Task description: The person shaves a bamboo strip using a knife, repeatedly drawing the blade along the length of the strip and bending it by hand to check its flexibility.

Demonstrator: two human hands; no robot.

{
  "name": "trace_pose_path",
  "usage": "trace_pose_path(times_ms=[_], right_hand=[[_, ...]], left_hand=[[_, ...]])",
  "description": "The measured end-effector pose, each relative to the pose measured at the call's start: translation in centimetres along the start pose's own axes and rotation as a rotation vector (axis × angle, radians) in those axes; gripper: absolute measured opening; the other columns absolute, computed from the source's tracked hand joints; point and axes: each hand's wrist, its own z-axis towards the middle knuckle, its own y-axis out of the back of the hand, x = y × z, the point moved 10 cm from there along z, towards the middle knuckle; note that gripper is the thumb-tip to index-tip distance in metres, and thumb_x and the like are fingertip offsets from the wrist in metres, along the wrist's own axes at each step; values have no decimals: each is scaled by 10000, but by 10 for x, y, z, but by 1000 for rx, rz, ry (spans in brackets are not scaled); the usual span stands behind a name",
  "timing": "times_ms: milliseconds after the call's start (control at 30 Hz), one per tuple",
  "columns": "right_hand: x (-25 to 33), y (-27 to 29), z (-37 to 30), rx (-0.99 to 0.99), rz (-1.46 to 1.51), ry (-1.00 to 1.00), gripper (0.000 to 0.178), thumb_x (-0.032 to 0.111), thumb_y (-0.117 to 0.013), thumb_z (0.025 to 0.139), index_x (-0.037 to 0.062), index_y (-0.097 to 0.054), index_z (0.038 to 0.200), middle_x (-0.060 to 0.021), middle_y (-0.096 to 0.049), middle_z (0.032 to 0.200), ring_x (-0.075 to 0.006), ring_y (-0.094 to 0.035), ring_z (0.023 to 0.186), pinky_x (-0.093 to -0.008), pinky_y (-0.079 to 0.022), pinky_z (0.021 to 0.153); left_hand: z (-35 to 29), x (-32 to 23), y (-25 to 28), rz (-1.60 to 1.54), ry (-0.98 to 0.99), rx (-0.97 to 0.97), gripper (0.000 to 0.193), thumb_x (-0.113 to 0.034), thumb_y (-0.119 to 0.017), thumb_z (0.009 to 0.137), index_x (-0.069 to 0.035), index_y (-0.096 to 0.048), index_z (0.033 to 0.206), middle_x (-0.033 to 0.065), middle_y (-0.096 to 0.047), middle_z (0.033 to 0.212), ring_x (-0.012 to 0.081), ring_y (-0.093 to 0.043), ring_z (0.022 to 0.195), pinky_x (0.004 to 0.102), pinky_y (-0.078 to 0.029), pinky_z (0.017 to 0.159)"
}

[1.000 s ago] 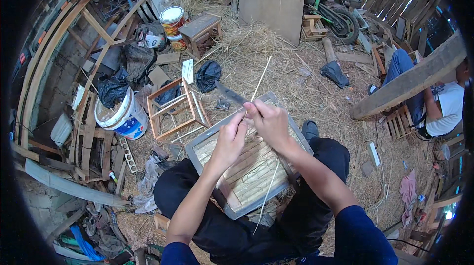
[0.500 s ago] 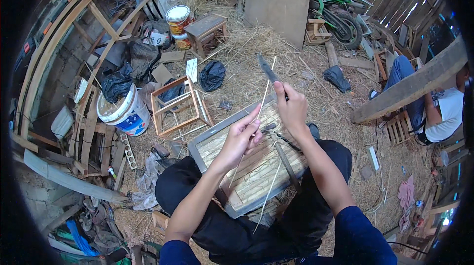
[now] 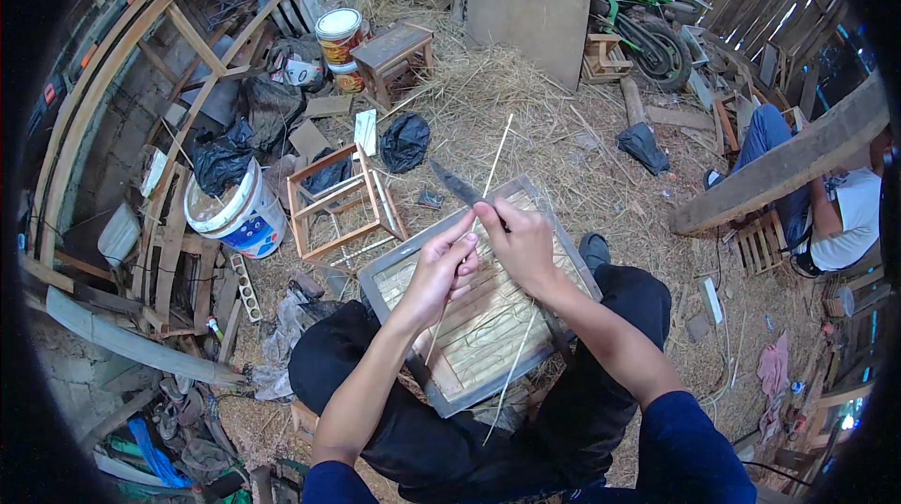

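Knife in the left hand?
No, the right hand grips the knife while the left hand holds a thin pale strip.

A white-lidded bucket (image 3: 339, 38) stands beside a wooden stool (image 3: 391, 46).

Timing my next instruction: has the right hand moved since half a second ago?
Yes: judged against the large plain board, the right hand, holding the knife, has shifted leftward and back toward the person's body.
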Motion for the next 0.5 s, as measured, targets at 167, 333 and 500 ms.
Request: trace_pose_path(times_ms=[167, 333, 500], right_hand=[[7, 8, 6, -44, -5, 37, 420, 422, -587, 1011, 73, -614, 780, -167, -573, 559, -379, -612, 522, -454, -430, 465], [-29, 34, 27, -106, 26, -120, 467, 458, -547, 1027, 61, -648, 803, -155, -562, 562, -359, -598, 507, -447, -427, 491], [-56, 73, 36, -266, -17, -186, 511, 472, -513, 1043, 27, -649, 833, -173, -534, 560, -347, -553, 507, -434, -402, 517]], left_hand=[[-2, -3, -4, -99, 7, 11, 544, -219, -507, 1073, -192, -333, 1587, -57, -380, 678, 23, -254, 490, 198, -201, 416], [-8, -6, -21, -68, 33, 99, 542, -216, -502, 1071, -186, -334, 1585, -73, -337, 668, 19, -258, 487, 198, -192, 406], [-15, -2, -28, 21, 88, 187, 549, -220, -493, 1074, -175, -319, 1593, -79, -320, 665, 20, -255, 494, 197, -200, 420]])
